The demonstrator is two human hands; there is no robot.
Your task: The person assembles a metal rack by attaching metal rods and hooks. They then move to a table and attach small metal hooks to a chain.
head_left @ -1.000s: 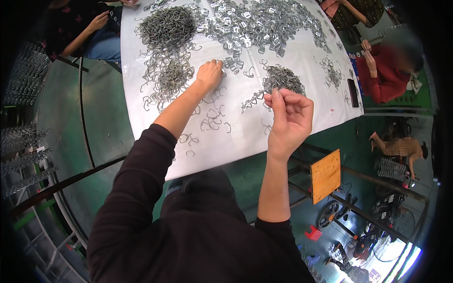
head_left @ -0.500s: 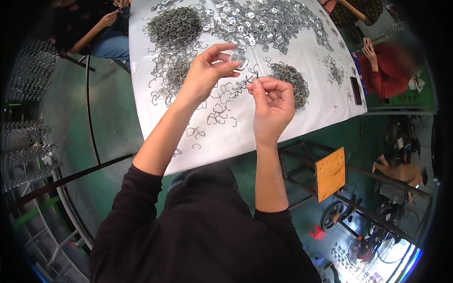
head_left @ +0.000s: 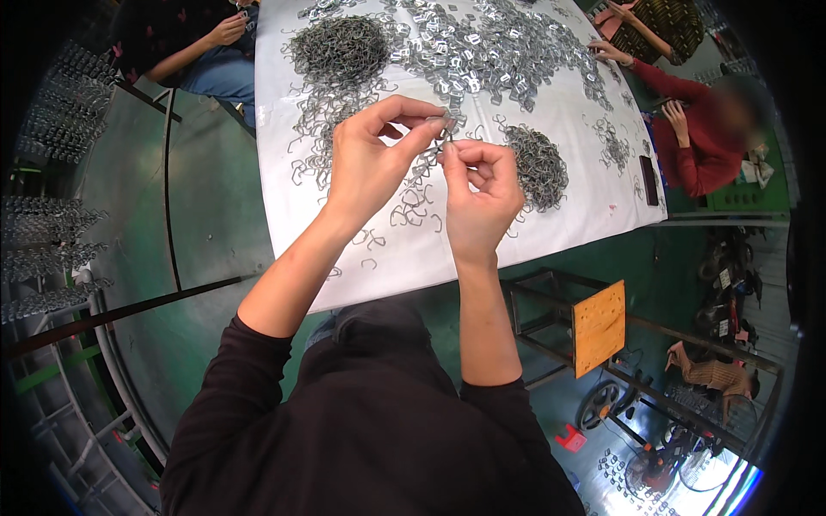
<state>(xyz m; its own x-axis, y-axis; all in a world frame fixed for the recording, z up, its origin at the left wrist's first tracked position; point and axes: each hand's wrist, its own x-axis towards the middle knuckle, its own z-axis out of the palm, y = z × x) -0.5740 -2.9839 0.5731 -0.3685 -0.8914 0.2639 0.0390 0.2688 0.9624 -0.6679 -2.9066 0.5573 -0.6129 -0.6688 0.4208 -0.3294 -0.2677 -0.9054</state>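
Over the white-covered table, my two hands meet. My left hand pinches a small flat metal buckle between thumb and fingertips, which partly hide it. A thin bent wire hook is pinched in my right hand, its upper end at the buckle; whether it passes through the slot is too small to tell. Loose wire hooks lie beneath and beside my hands. A dense heap of hooks lies just right of my right hand.
A taller hook heap stands at the far left, beside a wide spread of metal buckles. A dark phone-like slab lies near the right edge. Co-workers sit at both sides. A stool with a wooden seat stands behind right.
My hands have come together, bringing the hook up to the buckle. The view has shifted slightly. At the right, a co-worker in red now reaches an arm onto the table.
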